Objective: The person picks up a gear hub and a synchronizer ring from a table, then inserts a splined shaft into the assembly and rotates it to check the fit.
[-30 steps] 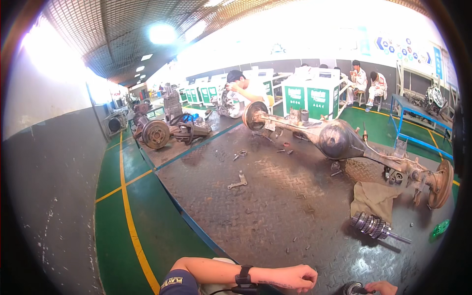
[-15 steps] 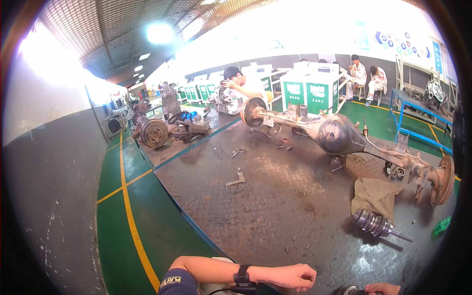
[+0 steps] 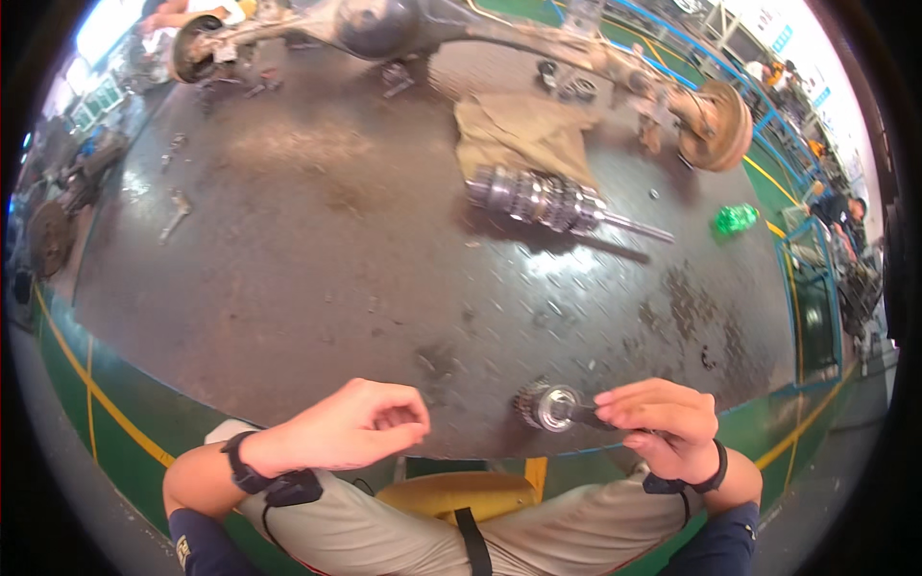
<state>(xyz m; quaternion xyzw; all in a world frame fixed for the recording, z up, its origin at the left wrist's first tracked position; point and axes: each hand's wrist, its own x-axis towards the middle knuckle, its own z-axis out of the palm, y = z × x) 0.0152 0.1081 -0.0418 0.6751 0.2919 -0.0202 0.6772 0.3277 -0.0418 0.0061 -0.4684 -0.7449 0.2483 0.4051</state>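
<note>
In the head view, the tabletop (image 3: 288,317) is dark metal with raised tread and stains; the floor (image 3: 158,418) around is green with yellow lines. The gear assembly (image 3: 549,405) lies at the near edge, just left of the right grip (image 3: 619,422), which is pinched on a dark piece (image 3: 587,415) at its right end. The left grip (image 3: 408,432) is empty, loosely curled, well apart. Farther lie a toothed steel gear shaft (image 3: 543,200), a wrinkled brown cloth (image 3: 523,134) and a rusty, bulging axle housing (image 3: 379,27).
</note>
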